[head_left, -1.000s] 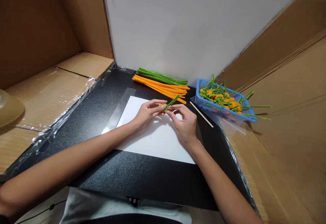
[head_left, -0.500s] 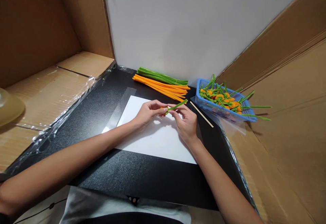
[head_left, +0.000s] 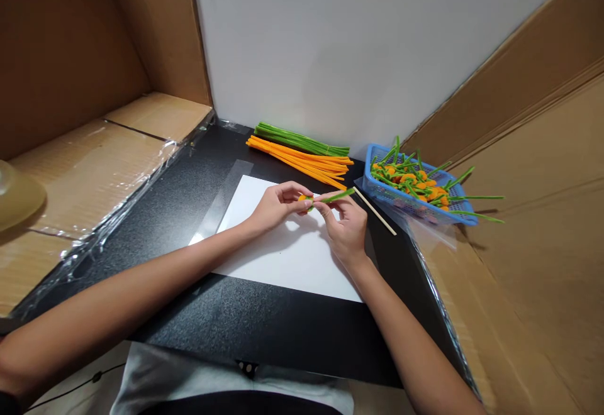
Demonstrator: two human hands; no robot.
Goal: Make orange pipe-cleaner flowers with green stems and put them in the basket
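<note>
Between my two hands, above a white sheet of paper (head_left: 283, 261), is a small flower made of orange and green pipe cleaners. My left hand (head_left: 278, 207) pinches the orange coil (head_left: 302, 198) at its left end, with the fingers covering most of it. At the base of the green pipe cleaner stem (head_left: 340, 195), the thumb and fingertips of my right hand (head_left: 346, 226) are closed on it. The stem points right and slightly up over my right fingers. How the green is wound at the join is too small to tell.
Behind the paper lie green pipe cleaners (head_left: 297, 138) and orange pipe cleaners (head_left: 302, 161) in bundles. A pale thin stick (head_left: 375, 211) rests right of the paper. Finished-looking orange and green pieces fill a blue basket (head_left: 372, 173). Cardboard walls (head_left: 533, 151) flank the black table (head_left: 264, 320).
The green stem has swung lower and now points more to the right. More of the orange coil shows between my fingers. Both hands stay in nearly the same place.
</note>
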